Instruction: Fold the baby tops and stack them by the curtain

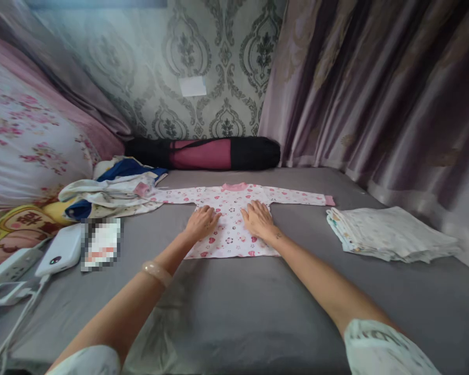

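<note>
A small white long-sleeved shirt with pink hearts and flowers lies spread out face up, its sleeves stretched to both sides. Its collar and cuffs are pink, and the collar points away from me. My left hand rests on the left side of the shirt's body, fingers stretched forward and the thumb apart. On the right side of the body my right hand lies flat, fingers spread on the cloth. Neither hand grips the fabric. The left cuff meets a heap of loose clothes.
A stack of folded white cloths lies at right on the grey sheet. At left are a white power bank, a power strip, cables and a blurred-out item. A black and maroon bag lies along the wall.
</note>
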A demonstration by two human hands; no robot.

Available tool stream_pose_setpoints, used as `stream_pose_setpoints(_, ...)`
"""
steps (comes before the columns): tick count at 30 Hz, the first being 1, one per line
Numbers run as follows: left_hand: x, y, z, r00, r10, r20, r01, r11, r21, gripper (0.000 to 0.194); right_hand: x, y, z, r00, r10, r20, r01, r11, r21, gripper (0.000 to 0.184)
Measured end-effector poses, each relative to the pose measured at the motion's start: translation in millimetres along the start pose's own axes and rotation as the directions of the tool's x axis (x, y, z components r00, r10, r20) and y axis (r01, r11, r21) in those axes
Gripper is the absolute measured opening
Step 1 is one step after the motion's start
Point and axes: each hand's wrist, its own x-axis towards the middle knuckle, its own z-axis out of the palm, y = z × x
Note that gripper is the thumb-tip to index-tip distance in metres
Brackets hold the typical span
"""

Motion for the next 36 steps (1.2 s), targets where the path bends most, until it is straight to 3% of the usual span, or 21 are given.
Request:
stream_pose_setpoints(3, 16, -7, 15.1, 0.997, 0.058, -0.050, -0.058, 0.998, 0.000, 0.047, 14, 11, 13, 0.998, 0.046, 0.046, -0.046, 0.999, 0.004, 0.067)
stream_pose_setpoints(8, 21, -11, 37.0, 1.000, -0.008, -0.009, 0.008, 1.000, 0.018, 0.060, 24, 21, 16, 0.987, 0.063, 0.151, -0.064, 0.998, 0.000, 0.068)
stream_pose_setpoints(13, 18, -5, 33.1, 0.998, -0.057, 0.009, 0.056, 0.997, 0.046, 0.063, 57, 14, 7, 0.992, 0.064, 0.108, -0.064, 0.998, -0.006, 0.056)
stream_pose_setpoints(16, 18, -5, 32.5, 0.998, -0.062, -0.007, 0.063, 0.996, 0.064, 0.064, 84, 11, 16, 0.994, 0.044, 0.098, -0.044, 0.999, 0.004, 0.059)
stream_pose_setpoints(21, 19, -7, 36.2, 0.998, -0.061, -0.007, 0.062, 0.995, 0.077, 0.065, 120, 15, 35, 0.983, 0.144, 0.117, -0.145, 0.989, 0.001, 0.066)
stream_pose_setpoints(27, 18, -5, 33.1, 0.998, -0.064, 0.000, 0.064, 0.996, 0.054, 0.066, 130, 20, 44, 0.982, 0.173, 0.076, -0.172, 0.985, -0.016, 0.066)
stream_pose_setpoints(31, 17, -3, 30.7, 0.995, -0.101, -0.023, 0.101, 0.994, 0.033, 0.067, 132, 22, 41, 0.975, 0.184, 0.122, -0.183, 0.983, -0.013, 0.066)
stream_pose_setpoints(34, 16, -3, 30.7, 0.994, -0.103, -0.040, 0.104, 0.994, 0.025, 0.069, 135, 16, 34, 0.963, 0.218, 0.160, -0.216, 0.976, -0.025, 0.066)
stream_pose_setpoints(36, 16, -3, 31.2, 0.994, -0.098, -0.040, 0.099, 0.995, 0.022, 0.069, 135, 5, 32, 0.977, 0.190, 0.100, -0.187, 0.981, -0.044, 0.062)
